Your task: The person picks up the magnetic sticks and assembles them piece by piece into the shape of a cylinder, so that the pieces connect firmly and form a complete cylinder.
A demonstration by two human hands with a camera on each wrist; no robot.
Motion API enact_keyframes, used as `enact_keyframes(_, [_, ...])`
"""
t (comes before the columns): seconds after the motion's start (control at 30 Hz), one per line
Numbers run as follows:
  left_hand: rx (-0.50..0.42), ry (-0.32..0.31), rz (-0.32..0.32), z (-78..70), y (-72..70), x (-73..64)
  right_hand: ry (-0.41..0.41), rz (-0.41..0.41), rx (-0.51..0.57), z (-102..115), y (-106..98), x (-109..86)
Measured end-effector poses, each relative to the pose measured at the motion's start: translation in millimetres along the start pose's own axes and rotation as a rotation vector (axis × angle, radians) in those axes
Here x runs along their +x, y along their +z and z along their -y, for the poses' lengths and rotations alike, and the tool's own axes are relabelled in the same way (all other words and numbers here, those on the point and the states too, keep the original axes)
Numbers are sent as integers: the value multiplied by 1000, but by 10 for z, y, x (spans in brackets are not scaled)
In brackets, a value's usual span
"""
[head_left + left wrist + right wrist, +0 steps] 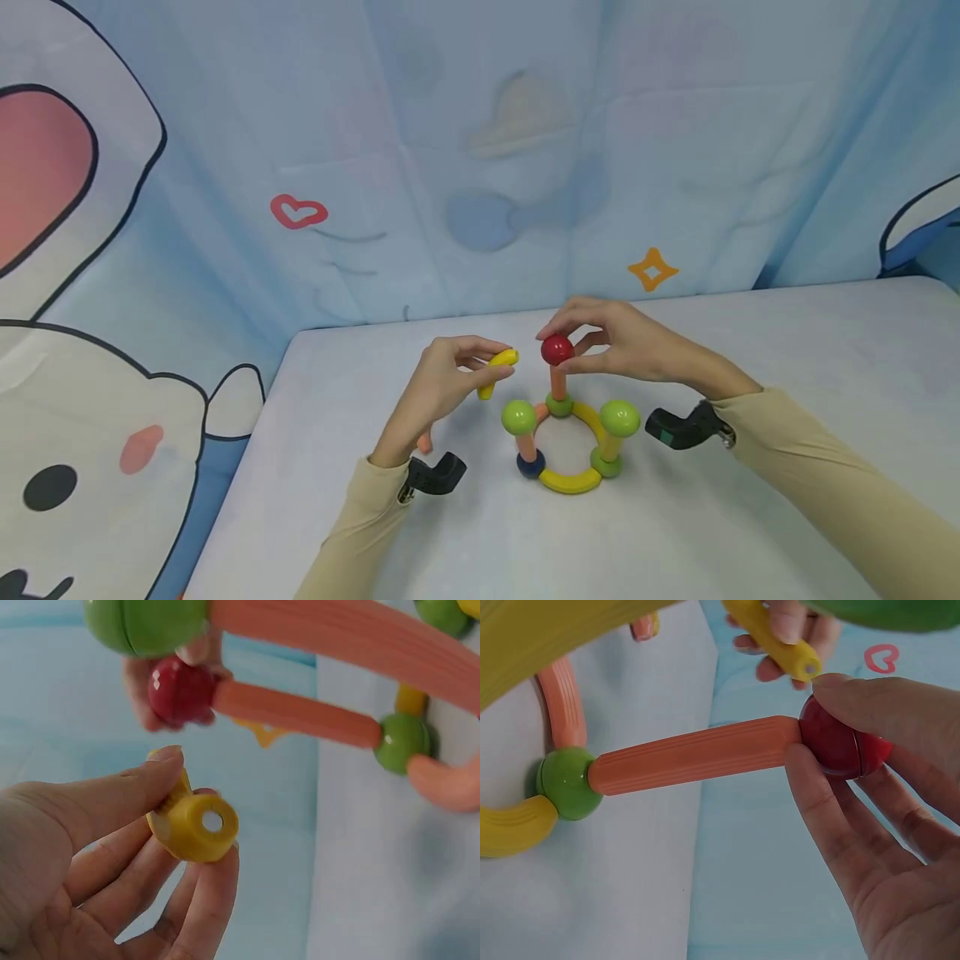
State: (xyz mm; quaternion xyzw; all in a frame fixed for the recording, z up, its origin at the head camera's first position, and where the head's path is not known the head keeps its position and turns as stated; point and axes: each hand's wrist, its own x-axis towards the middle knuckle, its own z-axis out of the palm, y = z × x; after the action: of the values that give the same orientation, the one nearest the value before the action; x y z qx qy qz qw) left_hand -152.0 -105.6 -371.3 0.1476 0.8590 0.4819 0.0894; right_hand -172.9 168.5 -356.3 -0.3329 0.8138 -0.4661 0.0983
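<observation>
My left hand (450,375) pinches a yellow curved magnetic piece (196,829) between thumb and fingers, above the table. A pale metal disc shows in its end in the left wrist view. To the right, my right hand (618,337) holds a red ball (557,349) with thumb and fingertips. That ball sits at the top of an orange rod (697,755), which rises from a green ball (568,783) in a ring of curved yellow and orange pieces. Two more uprights carry light green balls (519,417) at their tops. A dark blue ball (530,463) is under the left one.
An orange piece (425,440) lies on the white table (480,533), partly hidden behind my left wrist. A light blue printed curtain (420,250) hangs along the table's far edge. The ring with its uprights stands between my forearms.
</observation>
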Motion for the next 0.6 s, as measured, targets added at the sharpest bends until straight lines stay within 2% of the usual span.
enact_keyframes(0.07, [9, 2, 6, -78, 9, 11, 1, -3, 1, 5, 5, 7])
enact_keyframes(0.23, [43, -43, 30, -193, 44, 24, -4, -3, 13, 18, 17, 17])
enact_keyframes(0.47, [-1, -88, 48, -217, 90, 44, -10, 7, 15, 38, 37, 32])
enact_keyframes(0.6, [-50, -76, 74, -189, 88, 45, -17, 14, 18, 48, 44, 34])
